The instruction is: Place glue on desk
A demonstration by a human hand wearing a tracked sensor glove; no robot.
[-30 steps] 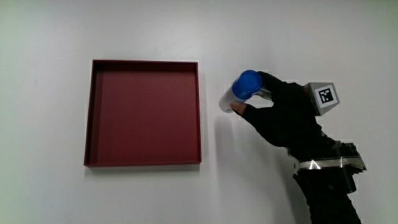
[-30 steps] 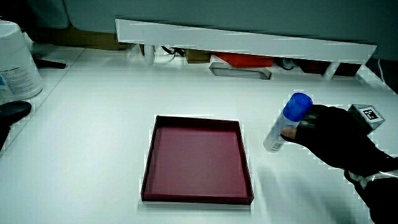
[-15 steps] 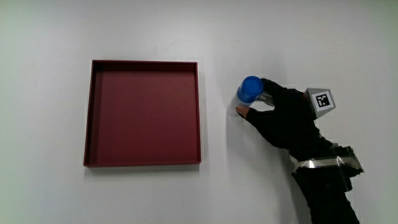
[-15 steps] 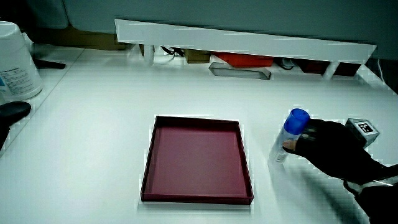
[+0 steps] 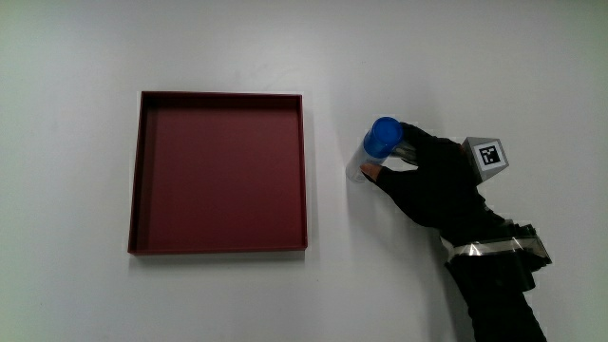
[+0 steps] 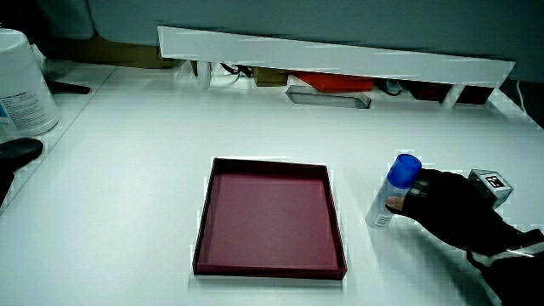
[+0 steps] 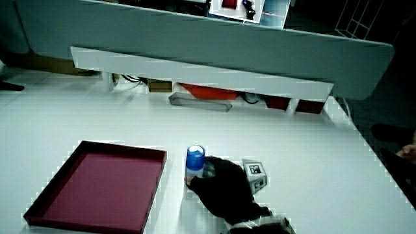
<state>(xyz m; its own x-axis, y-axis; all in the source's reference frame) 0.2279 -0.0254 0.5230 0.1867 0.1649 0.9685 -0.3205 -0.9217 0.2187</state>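
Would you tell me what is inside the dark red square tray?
The dark red square tray holds nothing; its whole floor shows. The blue-capped glue stick stands beside it on the white table, gripped by the hand.

Hidden under the hand's (image 5: pixel 432 185) fingers — much of the glue stick's (image 5: pixel 372 150) pale barrel; label unreadable.

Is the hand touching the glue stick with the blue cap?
Touching. In the main view the hand has its fingers wrapped around the glue stick, just below its blue cap; a side view shows the same grip.
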